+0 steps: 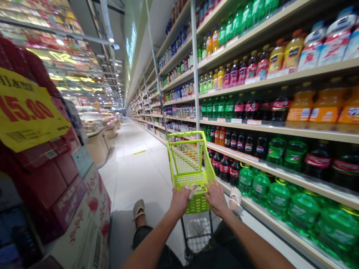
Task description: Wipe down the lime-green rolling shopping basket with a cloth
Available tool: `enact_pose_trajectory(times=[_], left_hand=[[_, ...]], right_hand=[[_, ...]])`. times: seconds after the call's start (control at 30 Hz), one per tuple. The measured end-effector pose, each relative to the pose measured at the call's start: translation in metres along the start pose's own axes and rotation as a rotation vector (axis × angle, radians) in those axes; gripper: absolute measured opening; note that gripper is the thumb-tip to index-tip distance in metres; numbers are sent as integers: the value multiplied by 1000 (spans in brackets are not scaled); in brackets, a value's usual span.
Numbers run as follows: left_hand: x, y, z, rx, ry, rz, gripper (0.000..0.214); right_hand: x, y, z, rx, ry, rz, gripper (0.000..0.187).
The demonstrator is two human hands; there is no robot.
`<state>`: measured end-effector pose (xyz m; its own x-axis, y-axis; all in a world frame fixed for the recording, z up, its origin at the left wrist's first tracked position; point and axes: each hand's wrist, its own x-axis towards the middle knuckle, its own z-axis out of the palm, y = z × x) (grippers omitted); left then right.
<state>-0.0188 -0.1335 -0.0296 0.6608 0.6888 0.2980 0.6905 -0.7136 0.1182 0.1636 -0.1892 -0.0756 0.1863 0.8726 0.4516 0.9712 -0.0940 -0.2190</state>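
A lime-green shopping cart with a plastic basket stands directly in front of me, at the centre of the head view. My left hand is closed around a crumpled whitish cloth or tissue at the left of the basket's near end. On the right side of the near end, my right hand has its fingers curled over the basket's edge. Both forearms reach forward over my legs. Below the basket, a dark-framed wire lower rack is partly in view.
Tall drink shelves with several rows of bottles run along the right. At left, stacked boxes carry a yellow price sign. A tiled aisle stretches ahead, with display counters further off. My shoes flank the cart.
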Motion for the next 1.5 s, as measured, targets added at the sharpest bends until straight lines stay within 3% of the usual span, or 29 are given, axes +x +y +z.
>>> enact_pose_trajectory(times=[0.17,0.23,0.33,0.47,0.53,0.63,0.73,0.87,0.97,1.03,1.13,1.2,1.27,1.33,1.4,1.5], left_hand=[[6,23,7,32,-43,93,30],[7,17,5,57,-56,186,28],[7,-15,-7,66,-27,314,26],[10,-55,-19,45,131,155,26],[13,-54,-16,26,105,132,27],[16,-36,-4,-35,-22,164,29],[14,-30,-4,-83,-49,181,30],[2,-66,-24,-56,70,144,28],[-8,-87,-28,1,176,60,34],[-10,-82,-18,34,225,89,39],[-2,-50,6,54,264,193,37],[6,-32,15,54,246,253,34],[10,-32,10,64,212,278,32],[8,-53,-9,97,205,216,31],[1,-88,-35,152,251,57,30],[-12,-130,-67,255,320,-126,32]], right_hand=[[16,39,-10,11,-80,-49,41],[26,46,-15,20,-100,-49,38],[38,38,-23,-6,-119,-10,35],[39,-10,-23,38,-116,-10,37],[33,-39,-16,150,-127,-93,37],[25,-63,-5,216,-126,-152,36],[24,-55,3,183,-113,-179,39],[34,-26,1,160,-86,-165,40],[41,-26,-6,144,-100,-54,38],[41,-39,-9,170,-102,-25,38],[33,-60,-6,242,-86,-93,38],[26,-61,-2,247,-32,-111,39],[21,-50,2,220,23,-119,40],[19,-33,3,192,46,-135,41],[20,-18,3,167,44,-122,41],[24,-18,1,130,35,-41,39]])
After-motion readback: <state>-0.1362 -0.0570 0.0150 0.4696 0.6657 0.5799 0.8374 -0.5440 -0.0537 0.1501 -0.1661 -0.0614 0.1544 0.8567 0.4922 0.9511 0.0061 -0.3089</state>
